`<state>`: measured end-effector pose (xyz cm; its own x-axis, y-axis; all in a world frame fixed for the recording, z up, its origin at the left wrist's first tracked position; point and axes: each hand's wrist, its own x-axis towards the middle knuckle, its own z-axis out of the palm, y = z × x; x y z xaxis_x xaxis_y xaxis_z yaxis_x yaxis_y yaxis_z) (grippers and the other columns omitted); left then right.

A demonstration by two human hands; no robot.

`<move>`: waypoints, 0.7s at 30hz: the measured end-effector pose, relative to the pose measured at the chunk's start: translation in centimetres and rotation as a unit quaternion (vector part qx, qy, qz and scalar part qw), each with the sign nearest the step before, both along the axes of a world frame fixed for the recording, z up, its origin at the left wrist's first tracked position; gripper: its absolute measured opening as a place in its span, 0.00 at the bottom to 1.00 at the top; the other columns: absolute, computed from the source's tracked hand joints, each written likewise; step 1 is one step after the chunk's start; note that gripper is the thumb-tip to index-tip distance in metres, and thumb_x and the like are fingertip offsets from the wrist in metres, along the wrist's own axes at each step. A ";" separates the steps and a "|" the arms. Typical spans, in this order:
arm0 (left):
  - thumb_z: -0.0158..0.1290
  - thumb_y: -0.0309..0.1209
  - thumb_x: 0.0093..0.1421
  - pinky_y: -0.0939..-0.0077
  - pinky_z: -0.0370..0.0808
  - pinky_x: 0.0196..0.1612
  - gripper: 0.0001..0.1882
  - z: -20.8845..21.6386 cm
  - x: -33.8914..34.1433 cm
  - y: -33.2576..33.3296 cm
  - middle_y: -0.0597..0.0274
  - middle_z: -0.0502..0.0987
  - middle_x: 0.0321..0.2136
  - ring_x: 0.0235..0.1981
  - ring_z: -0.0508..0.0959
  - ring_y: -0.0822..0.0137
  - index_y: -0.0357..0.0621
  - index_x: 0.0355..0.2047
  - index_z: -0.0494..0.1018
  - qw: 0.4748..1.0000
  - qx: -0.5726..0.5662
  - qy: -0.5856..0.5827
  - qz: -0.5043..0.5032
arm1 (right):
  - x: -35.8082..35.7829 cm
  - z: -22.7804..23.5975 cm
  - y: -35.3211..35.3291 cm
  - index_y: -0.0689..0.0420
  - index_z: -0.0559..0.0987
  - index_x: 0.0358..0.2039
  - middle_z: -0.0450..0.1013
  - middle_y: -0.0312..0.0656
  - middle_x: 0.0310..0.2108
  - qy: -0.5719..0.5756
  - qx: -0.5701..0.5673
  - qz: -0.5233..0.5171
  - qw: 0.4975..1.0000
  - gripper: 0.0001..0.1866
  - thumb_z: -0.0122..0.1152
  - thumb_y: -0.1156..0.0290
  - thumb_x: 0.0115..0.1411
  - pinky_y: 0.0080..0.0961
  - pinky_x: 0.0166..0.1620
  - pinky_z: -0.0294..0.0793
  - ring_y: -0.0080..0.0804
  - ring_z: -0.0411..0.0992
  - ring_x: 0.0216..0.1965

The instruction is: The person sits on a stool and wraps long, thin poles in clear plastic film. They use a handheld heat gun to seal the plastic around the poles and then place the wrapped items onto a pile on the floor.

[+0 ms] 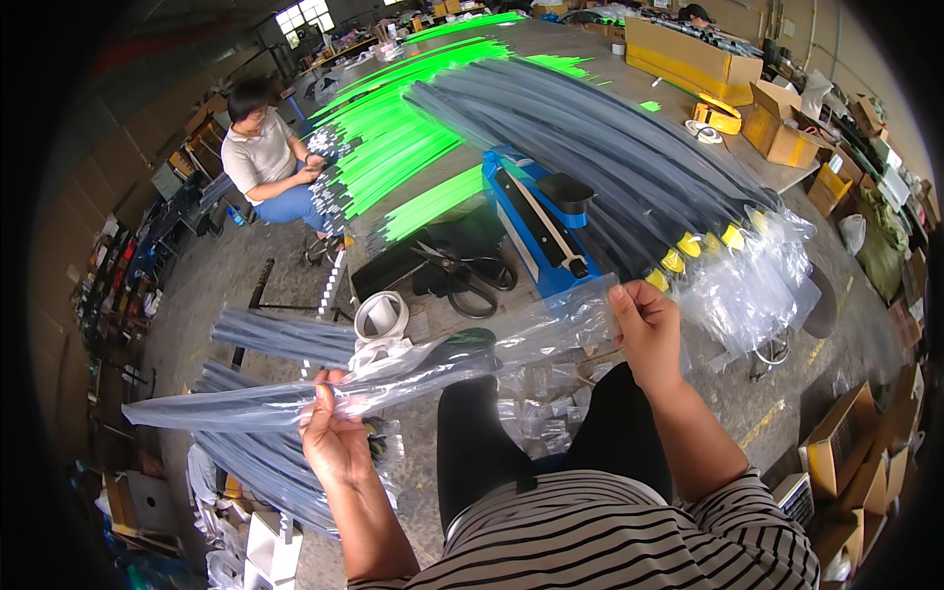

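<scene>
My left hand grips a long clear plastic sleeve that holds a dark slender rod. My right hand pinches the sleeve's other end, near the blue heat sealer. The sleeve stretches across my lap, from lower left up to the right. Black scissors lie on the table edge just beyond it, beside a roll of white tape.
Bagged dark rods with yellow ends and bright green ones cover the long table. More bagged rods lie stacked at my left. A seated person works at far left. Cardboard boxes stand at right and behind.
</scene>
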<state>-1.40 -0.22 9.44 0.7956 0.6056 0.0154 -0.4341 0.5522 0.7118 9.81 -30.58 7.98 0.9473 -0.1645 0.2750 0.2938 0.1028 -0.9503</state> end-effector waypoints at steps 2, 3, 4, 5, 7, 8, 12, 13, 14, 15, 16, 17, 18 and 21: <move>0.51 0.25 0.52 0.68 0.73 0.40 0.15 -0.1 0.7 -0.5 0.52 0.73 0.33 0.37 0.73 0.63 0.31 0.40 0.66 1.000 0.000 0.010 0.000 | 0.9 0.9 0.5 0.62 0.73 0.20 0.66 0.31 0.15 0.026 0.079 0.009 0.996 0.11 0.55 0.68 0.54 0.11 0.25 0.61 0.13 0.62 0.20; 0.51 0.26 0.52 0.68 0.73 0.40 0.15 -0.2 1.1 -0.8 0.53 0.73 0.33 0.37 0.73 0.64 0.31 0.40 0.66 1.000 -0.003 0.019 0.008 | 1.3 1.3 0.6 0.62 0.73 0.20 0.66 0.31 0.15 0.040 0.063 0.021 0.997 0.12 0.55 0.67 0.54 0.12 0.24 0.62 0.14 0.62 0.19; 0.51 0.26 0.52 0.69 0.73 0.39 0.15 -0.2 1.4 -1.0 0.53 0.72 0.34 0.37 0.73 0.64 0.31 0.40 0.66 0.999 -0.005 0.028 0.015 | 1.6 1.8 0.7 0.62 0.73 0.19 0.66 0.32 0.14 0.054 0.046 0.031 0.997 0.13 0.54 0.66 0.55 0.13 0.24 0.62 0.15 0.63 0.19; 0.52 0.26 0.52 0.69 0.73 0.39 0.15 -0.3 1.7 -1.1 0.53 0.72 0.34 0.37 0.73 0.64 0.32 0.39 0.66 1.000 -0.007 0.024 0.003 | 2.0 2.1 0.6 0.61 0.73 0.19 0.67 0.33 0.14 0.069 0.030 0.040 0.996 0.14 0.54 0.65 0.55 0.14 0.23 0.63 0.15 0.63 0.18; 0.52 0.27 0.52 0.69 0.73 0.39 0.15 -0.2 2.4 -1.4 0.54 0.72 0.34 0.38 0.73 0.65 0.32 0.39 0.67 1.000 -0.009 0.014 -0.021 | 3.2 1.9 -0.2 0.61 0.73 0.18 0.67 0.33 0.13 0.068 -0.061 0.031 0.995 0.15 0.53 0.63 0.56 0.18 0.20 0.62 0.17 0.62 0.16; 0.52 0.27 0.52 0.69 0.73 0.39 0.13 -0.3 2.8 -1.3 0.55 0.73 0.34 0.37 0.73 0.65 0.33 0.37 0.68 1.000 -0.011 0.022 -0.013 | 3.8 1.6 -0.5 0.61 0.73 0.18 0.67 0.33 0.12 0.066 -0.106 0.026 0.992 0.16 0.53 0.62 0.56 0.20 0.18 0.61 0.18 0.62 0.14; 0.51 0.28 0.53 0.68 0.74 0.39 0.10 -1.6 4.9 -1.5 0.55 0.73 0.33 0.36 0.73 0.65 0.35 0.34 0.70 0.999 -0.020 0.034 0.005 | 6.1 0.8 -0.5 0.63 0.70 0.14 0.63 0.44 0.08 -0.088 -0.282 -0.119 0.948 0.16 0.55 0.66 0.53 0.26 0.17 0.61 0.33 0.63 0.11; 0.51 0.28 0.53 0.68 0.74 0.38 0.10 -1.9 5.6 -1.7 0.55 0.73 0.33 0.36 0.74 0.64 0.36 0.34 0.69 0.999 -0.023 0.044 -0.005 | 6.7 0.8 -0.8 0.64 0.70 0.14 0.63 0.46 0.09 -0.097 -0.313 -0.132 0.936 0.16 0.55 0.67 0.53 0.28 0.18 0.61 0.38 0.63 0.11; 0.51 0.28 0.53 0.68 0.74 0.38 0.10 -1.9 6.3 -2.2 0.55 0.73 0.33 0.36 0.74 0.65 0.36 0.35 0.69 0.998 -0.030 0.048 -0.012 | 7.3 0.8 -1.1 0.64 0.69 0.13 0.63 0.48 0.10 -0.107 -0.343 -0.144 0.922 0.16 0.55 0.67 0.52 0.30 0.18 0.61 0.42 0.63 0.11; 0.50 0.28 0.54 0.68 0.74 0.37 0.10 -1.9 7.1 -2.6 0.55 0.73 0.33 0.36 0.74 0.65 0.36 0.35 0.69 0.998 -0.037 0.052 -0.017 | 7.9 0.6 -1.3 0.63 0.69 0.13 0.64 0.49 0.11 -0.119 -0.359 -0.157 0.912 0.16 0.54 0.66 0.52 0.31 0.19 0.62 0.45 0.64 0.13; 0.51 0.28 0.53 0.69 0.74 0.37 0.11 -2.0 8.0 -2.8 0.56 0.73 0.34 0.35 0.74 0.65 0.36 0.36 0.68 0.998 -0.033 0.054 -0.018 | 8.7 0.3 -1.7 0.63 0.69 0.14 0.66 0.50 0.12 -0.133 -0.375 -0.170 0.902 0.16 0.54 0.66 0.53 0.32 0.20 0.63 0.47 0.64 0.14; 0.51 0.29 0.53 0.70 0.74 0.36 0.11 -1.9 8.7 -3.0 0.56 0.74 0.33 0.34 0.74 0.65 0.37 0.37 0.68 0.998 -0.028 0.055 -0.022 | 9.5 0.2 -1.9 0.62 0.70 0.14 0.67 0.50 0.13 -0.147 -0.390 -0.182 0.890 0.16 0.54 0.65 0.53 0.34 0.20 0.64 0.50 0.65 0.15; 0.51 0.29 0.53 0.70 0.74 0.36 0.11 -2.1 9.6 -3.0 0.56 0.74 0.33 0.34 0.74 0.65 0.37 0.36 0.68 0.998 -0.026 0.055 -0.021 | 10.0 0.2 -1.9 0.62 0.70 0.15 0.67 0.51 0.13 -0.142 -0.421 -0.199 0.873 0.16 0.53 0.64 0.53 0.35 0.21 0.65 0.50 0.66 0.17; 0.52 0.29 0.53 0.72 0.75 0.35 0.10 -2.1 11.5 -3.4 0.56 0.74 0.33 0.34 0.75 0.66 0.36 0.34 0.69 0.997 -0.037 0.064 -0.015 | 11.5 0.7 -1.9 0.60 0.72 0.17 0.69 0.51 0.15 -0.120 -0.498 -0.236 0.826 0.16 0.51 0.61 0.54 0.37 0.24 0.68 0.50 0.69 0.20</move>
<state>10.13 -3.62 7.38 0.8055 0.5777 -0.1317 -0.3246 0.6162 0.7176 21.28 -32.53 8.65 0.7411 -0.0791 0.6667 0.2702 -0.8739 -0.4041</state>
